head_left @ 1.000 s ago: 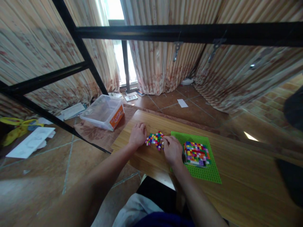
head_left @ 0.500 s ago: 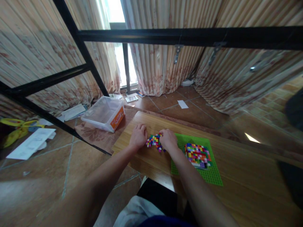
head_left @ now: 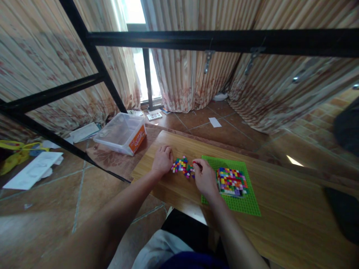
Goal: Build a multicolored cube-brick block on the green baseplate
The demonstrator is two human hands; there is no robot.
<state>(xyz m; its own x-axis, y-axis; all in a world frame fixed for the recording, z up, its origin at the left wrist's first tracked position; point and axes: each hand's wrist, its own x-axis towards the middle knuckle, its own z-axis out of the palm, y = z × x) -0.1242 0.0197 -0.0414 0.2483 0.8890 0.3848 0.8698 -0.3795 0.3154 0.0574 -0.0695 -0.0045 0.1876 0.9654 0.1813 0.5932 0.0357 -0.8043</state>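
Note:
A small heap of loose coloured bricks (head_left: 181, 166) lies on the wooden table (head_left: 280, 209). My left hand (head_left: 162, 160) rests curled on the table at the heap's left edge. My right hand (head_left: 204, 178) is just right of the heap, fingers pinched on a small red brick (head_left: 194, 161). To its right a green baseplate (head_left: 246, 203) carries a multicoloured block of stacked bricks (head_left: 232, 181).
A clear plastic box with an orange label (head_left: 122, 133) sits on the tiled floor at the left. Black metal frame bars (head_left: 196, 39) cross the view above. Papers (head_left: 30, 170) lie on the floor; curtains hang behind. A dark object (head_left: 340, 215) sits at the table's right edge.
My right hand went forward onto the loose heap, then drew back toward me with a red brick pinched in its fingers. The left hand has stayed put.

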